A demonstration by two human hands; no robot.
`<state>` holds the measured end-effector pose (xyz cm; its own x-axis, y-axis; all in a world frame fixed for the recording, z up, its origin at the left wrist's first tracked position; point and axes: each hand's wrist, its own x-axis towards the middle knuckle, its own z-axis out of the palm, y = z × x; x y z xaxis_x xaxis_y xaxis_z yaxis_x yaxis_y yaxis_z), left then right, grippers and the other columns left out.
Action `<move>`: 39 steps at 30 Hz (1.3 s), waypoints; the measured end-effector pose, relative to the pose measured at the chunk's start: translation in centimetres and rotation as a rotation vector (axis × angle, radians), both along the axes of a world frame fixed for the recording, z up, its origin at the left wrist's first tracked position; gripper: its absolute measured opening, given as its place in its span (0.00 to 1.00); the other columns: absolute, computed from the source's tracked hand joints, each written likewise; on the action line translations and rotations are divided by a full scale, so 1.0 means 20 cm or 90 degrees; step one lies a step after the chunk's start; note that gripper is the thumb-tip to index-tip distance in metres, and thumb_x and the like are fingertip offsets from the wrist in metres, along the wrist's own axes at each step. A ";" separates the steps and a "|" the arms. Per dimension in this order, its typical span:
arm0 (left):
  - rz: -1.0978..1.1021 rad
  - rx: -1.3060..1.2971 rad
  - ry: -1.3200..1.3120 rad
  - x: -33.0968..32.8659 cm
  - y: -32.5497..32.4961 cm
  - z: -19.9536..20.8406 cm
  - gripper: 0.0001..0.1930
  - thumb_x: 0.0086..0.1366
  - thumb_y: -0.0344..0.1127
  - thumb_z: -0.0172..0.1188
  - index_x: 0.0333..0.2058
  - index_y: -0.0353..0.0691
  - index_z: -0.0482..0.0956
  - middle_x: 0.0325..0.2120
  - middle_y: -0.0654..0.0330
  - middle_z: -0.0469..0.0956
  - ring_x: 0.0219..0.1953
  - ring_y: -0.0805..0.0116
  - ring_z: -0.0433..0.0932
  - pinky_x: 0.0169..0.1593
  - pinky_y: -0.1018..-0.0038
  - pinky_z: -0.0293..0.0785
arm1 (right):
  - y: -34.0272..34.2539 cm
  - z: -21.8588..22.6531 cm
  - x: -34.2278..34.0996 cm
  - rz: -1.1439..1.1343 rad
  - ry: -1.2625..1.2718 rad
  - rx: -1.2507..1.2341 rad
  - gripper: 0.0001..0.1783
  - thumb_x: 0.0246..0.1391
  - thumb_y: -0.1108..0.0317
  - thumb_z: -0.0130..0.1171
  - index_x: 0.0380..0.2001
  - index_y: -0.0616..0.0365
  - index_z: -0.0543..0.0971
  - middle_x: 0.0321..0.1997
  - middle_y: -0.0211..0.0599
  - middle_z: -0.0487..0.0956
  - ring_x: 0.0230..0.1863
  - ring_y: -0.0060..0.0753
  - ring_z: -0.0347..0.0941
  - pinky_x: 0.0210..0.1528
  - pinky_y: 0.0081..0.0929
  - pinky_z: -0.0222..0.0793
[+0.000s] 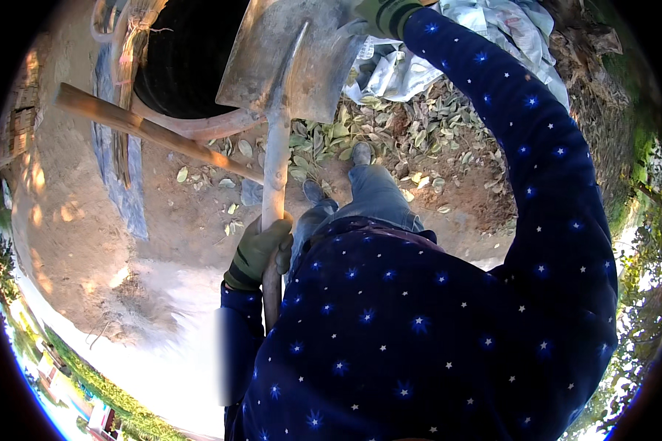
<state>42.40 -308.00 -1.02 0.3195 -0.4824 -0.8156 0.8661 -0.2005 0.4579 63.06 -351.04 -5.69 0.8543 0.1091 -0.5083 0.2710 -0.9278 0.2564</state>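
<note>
My left hand (261,250), in a green work glove, is wrapped round the wooden handle of a shovel (276,158). The shovel's wide, worn metal blade points away from me, up to the far edge of view. My right hand (387,16), in a matching glove, reaches to the far side, beside the blade's right edge. Its fingers are blurred and partly cut off, so whether they grip the blade cannot be made out. Another wooden handle (151,132) slants from the left toward the shovel; its far end is hidden behind the shaft.
Left of the blade stands a large round vessel with a dark inside and a reddish rim (198,127). Crumpled whitish sacking (419,66) lies at the far right. Dry leaves (419,125) cover soil around my feet. A grey strip (121,176) and sticks lie at left.
</note>
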 end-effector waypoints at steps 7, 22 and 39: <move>0.070 -0.096 0.081 -0.05 0.00 -0.08 0.11 0.68 0.42 0.57 0.41 0.40 0.71 0.17 0.65 0.69 0.11 0.75 0.65 0.15 0.79 0.64 | 0.51 0.11 -0.24 0.032 0.085 0.111 0.32 0.62 0.32 0.45 0.49 0.45 0.82 0.47 0.40 0.83 0.53 0.46 0.78 0.60 0.61 0.67; 0.096 0.083 -0.116 -0.15 -0.07 -0.15 0.26 0.71 0.61 0.52 0.41 0.38 0.74 0.20 0.65 0.72 0.16 0.75 0.69 0.21 0.78 0.66 | 0.31 -0.16 0.06 0.075 0.074 0.122 0.34 0.68 0.38 0.38 0.49 0.54 0.82 0.31 0.36 0.84 0.32 0.43 0.82 0.43 0.43 0.76; 0.121 0.131 -0.087 -0.16 -0.13 -0.17 0.27 0.71 0.63 0.49 0.35 0.40 0.73 0.16 0.65 0.70 0.13 0.75 0.66 0.17 0.78 0.62 | 0.42 0.05 -0.10 0.210 0.008 0.067 0.27 0.70 0.51 0.37 0.34 0.54 0.83 0.30 0.36 0.84 0.32 0.41 0.83 0.37 0.42 0.77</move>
